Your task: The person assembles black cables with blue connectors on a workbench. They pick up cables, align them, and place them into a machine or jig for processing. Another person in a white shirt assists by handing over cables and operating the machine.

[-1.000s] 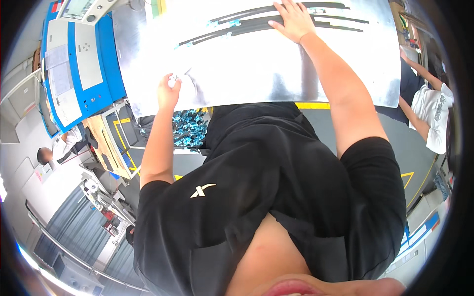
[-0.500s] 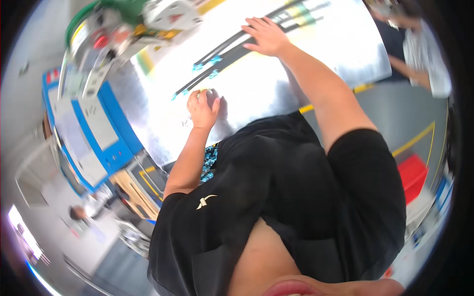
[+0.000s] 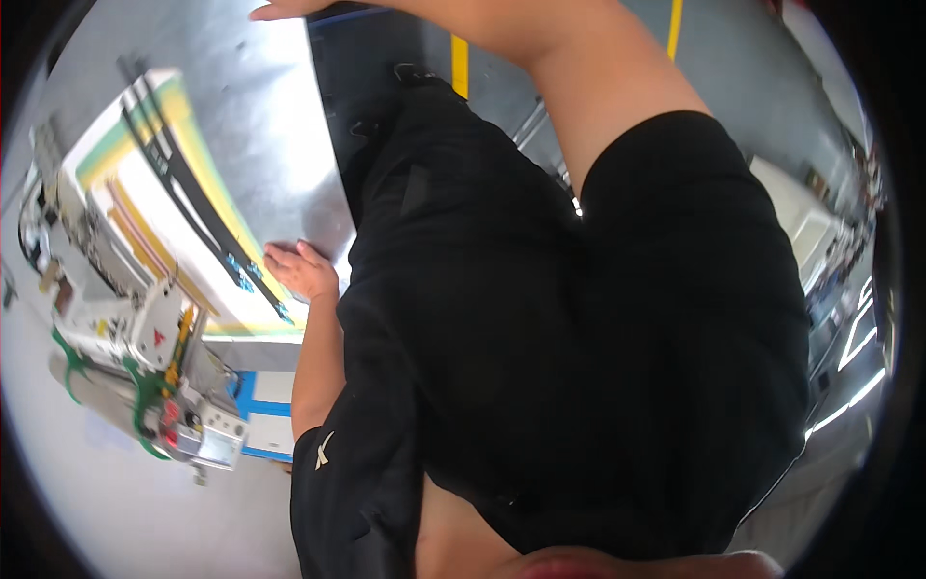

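Head view: machine (image 3: 147, 335) left of the unclenched left hand (image 3: 304, 271); black strips (image 3: 200, 201) slant away forward-left, blue ends (image 3: 234, 265) nearest; right hand's (image 3: 287, 8) grip unclear.

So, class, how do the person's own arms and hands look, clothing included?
The person's black shirt has short sleeves that leave the forearms bare. A small pale mark of crossed strokes sits on its left side. The left hand is ungloved, with no watch on its wrist. The right hand, partly cut off at the top edge, shows no glove.
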Tool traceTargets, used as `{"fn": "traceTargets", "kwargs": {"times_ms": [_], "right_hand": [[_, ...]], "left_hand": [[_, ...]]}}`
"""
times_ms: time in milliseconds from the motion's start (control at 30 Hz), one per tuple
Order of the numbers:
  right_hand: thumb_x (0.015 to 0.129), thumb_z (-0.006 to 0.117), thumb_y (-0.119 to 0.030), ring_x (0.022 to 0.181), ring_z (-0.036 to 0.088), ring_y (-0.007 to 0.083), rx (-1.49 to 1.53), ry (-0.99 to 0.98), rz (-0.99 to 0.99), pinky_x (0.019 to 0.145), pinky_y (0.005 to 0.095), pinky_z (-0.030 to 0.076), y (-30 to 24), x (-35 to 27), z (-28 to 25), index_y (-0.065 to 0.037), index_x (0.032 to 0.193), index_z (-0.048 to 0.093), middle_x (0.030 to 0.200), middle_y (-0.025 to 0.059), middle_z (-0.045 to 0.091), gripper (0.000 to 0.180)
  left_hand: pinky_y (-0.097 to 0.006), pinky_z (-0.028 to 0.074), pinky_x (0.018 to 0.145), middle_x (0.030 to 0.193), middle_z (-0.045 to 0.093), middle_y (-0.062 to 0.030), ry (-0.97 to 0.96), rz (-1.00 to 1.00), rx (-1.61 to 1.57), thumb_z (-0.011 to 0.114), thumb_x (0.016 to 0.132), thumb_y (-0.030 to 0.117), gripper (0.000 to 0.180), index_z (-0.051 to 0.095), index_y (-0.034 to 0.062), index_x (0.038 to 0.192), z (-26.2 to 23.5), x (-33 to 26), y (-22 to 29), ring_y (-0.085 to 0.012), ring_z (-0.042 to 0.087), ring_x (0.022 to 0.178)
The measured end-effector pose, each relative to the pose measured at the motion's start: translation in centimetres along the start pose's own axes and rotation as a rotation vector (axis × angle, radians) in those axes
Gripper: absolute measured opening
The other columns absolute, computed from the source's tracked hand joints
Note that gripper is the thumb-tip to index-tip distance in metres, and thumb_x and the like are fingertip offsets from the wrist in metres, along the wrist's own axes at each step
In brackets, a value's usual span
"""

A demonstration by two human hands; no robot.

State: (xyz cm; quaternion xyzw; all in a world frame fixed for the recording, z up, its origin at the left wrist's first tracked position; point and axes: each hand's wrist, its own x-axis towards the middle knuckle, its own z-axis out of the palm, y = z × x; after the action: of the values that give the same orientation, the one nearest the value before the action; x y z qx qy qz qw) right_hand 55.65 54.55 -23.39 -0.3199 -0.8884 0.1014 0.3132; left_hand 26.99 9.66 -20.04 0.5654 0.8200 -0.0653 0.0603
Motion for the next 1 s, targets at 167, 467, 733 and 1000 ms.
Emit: {"fn": "traceTargets", "kwargs": {"times_ms": [167, 467, 733, 1000], "right_hand": [[0.091, 0.064, -0.04, 0.129, 0.052, 0.0321, 0.049, -0.031, 0.003, 0.11, 0.0471, 0.038, 1.5, -3.5, -1.9, -0.004, 0.117, 0.064, 0.128, 0.0169, 0.06, 0.044], [0.101, 0.051, -0.036, 0.145, 0.039, 0.0399, -0.172, -0.213, -0.04, 0.127, 0.0534, 0.018, -0.8, -3.9, -0.8, 0.009, 0.133, 0.059, 0.146, 0.0249, 0.054, 0.055], [0.098, 0.061, -0.03, 0.148, 0.032, 0.0439, -0.114, -0.228, 0.243, 0.123, 0.0476, 0.029, -0.9, -4.3, 0.4, 0.002, 0.144, 0.051, 0.157, 0.023, 0.042, 0.057], [0.102, 0.056, -0.036, 0.153, 0.02, 0.0453, -0.083, -0.319, 0.191, 0.125, 0.0526, 0.022, -1.4, -3.4, 0.9, -0.004, 0.154, 0.041, 0.162, 0.0219, 0.031, 0.063]], "left_hand": [[-0.06, 0.027, 0.118, 0.157, 0.025, -0.0383, -0.031, -0.082, 0.161, 0.035, 0.106, 0.052, 0.081, 0.015, -0.005, 0.16, 2.1, 0.3, -1.5, -0.0526, 0.032, 0.143], [-0.06, 0.026, 0.118, 0.156, 0.029, -0.038, 0.063, -0.026, 0.073, 0.042, 0.103, 0.055, 0.084, 0.02, -0.003, 0.16, 2.3, -0.4, -1.1, -0.0526, 0.03, 0.144], [-0.056, 0.024, 0.12, 0.155, 0.035, -0.033, 0.022, -0.152, -0.177, 0.064, 0.091, 0.049, 0.084, 0.038, 0.0018, 0.155, 0.7, 0.3, 0.0, -0.0478, 0.029, 0.147], [-0.055, 0.021, 0.121, 0.159, 0.033, -0.0249, 0.013, -0.236, -0.26, 0.059, 0.095, 0.053, 0.078, 0.038, 0.0123, 0.158, -0.5, -1.3, 0.0, -0.0421, 0.027, 0.15]]}}
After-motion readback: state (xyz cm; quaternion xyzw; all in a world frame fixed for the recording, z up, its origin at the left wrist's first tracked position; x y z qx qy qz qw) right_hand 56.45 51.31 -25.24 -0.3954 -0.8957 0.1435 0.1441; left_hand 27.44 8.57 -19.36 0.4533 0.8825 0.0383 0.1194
